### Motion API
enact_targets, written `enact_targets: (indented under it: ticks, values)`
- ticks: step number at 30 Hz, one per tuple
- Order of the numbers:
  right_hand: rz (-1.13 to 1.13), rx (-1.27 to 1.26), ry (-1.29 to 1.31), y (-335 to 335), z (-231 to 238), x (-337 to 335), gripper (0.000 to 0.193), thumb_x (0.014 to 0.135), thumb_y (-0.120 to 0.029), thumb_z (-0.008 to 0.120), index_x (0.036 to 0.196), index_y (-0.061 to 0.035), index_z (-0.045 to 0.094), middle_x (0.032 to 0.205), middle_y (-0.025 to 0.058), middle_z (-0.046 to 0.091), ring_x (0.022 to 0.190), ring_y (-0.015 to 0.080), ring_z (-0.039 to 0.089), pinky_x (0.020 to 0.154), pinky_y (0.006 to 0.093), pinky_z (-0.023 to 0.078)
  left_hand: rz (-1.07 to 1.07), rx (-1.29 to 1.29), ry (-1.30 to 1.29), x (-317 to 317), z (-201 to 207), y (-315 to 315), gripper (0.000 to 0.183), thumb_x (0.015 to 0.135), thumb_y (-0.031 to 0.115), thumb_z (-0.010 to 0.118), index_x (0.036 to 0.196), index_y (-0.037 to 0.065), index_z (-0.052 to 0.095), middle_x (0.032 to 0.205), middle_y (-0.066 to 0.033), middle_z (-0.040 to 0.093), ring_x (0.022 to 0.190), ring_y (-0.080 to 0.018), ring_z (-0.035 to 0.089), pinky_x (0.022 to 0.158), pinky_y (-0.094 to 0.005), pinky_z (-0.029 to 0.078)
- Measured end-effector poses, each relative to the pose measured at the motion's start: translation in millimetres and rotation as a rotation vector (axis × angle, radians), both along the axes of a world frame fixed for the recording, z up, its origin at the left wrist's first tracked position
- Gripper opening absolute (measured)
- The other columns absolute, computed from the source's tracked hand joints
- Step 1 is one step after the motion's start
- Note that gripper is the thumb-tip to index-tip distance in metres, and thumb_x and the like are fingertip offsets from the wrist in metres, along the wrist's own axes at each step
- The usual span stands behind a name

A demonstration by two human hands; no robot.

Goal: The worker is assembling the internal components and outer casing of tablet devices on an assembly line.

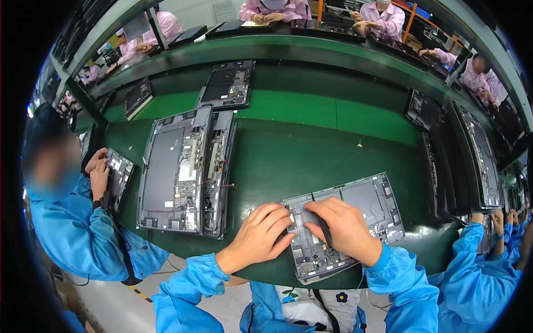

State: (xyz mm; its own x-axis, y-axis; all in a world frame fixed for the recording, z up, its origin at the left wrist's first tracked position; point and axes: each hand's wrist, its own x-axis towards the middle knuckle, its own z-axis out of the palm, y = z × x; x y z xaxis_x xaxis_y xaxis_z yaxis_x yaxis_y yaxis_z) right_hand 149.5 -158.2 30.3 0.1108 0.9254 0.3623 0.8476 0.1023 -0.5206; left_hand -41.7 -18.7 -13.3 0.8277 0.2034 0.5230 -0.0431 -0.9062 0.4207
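An opened laptop chassis lies slightly askew on the green bench in front of me. Its dark panels, circuit board and small white labels face up. The fingertips and thumb of my left hand rest at its left edge, apart from each other and gripping nothing. Over the middle of the chassis my right hand is closed round a slim black tool. One end of the tool sticks out beyond my fingers; its exact kind is hard to make out.
Left of me stand stacked laptop chassis; another chassis lies farther back. More are piled at the right. A blue-sleeved co-worker handles a board at left, others sit at right. Pink-clad people work beyond the shelf rail.
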Motion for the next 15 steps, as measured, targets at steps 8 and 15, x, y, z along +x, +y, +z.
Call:
enact_targets:
  ticks: [8,15]
  values:
    - [0.061,0.023,0.065,3.0,-14.8,4.0,0.045,0.075,0.009,0.065,0.12,0.0018,0.064,0.105,0.0171,0.069,0.096,0.0369,0.067,0.081,0.0431,0.057,-0.109,0.223,0.057,-11.2,-1.0,7.6,0.038,0.076,0.021,0.081,0.11,0.011,0.069,0.122,-0.0038,0.065,0.119,-0.0318,0.06,0.094,-0.0462,0.054]
    - [0.078,0.04,0.06,2.7,-12.0,8.0,0.045,0.074,0.01,0.065,0.118,0.0027,0.065,0.102,0.017,0.067,0.093,0.0361,0.065,0.081,0.0432,0.056,-0.114,0.276,0.078,-8.9,1.8,10.9,0.035,0.074,0.02,0.077,0.107,0.011,0.07,0.122,-0.0037,0.066,0.114,-0.0315,0.062,0.085,-0.0434,0.057]
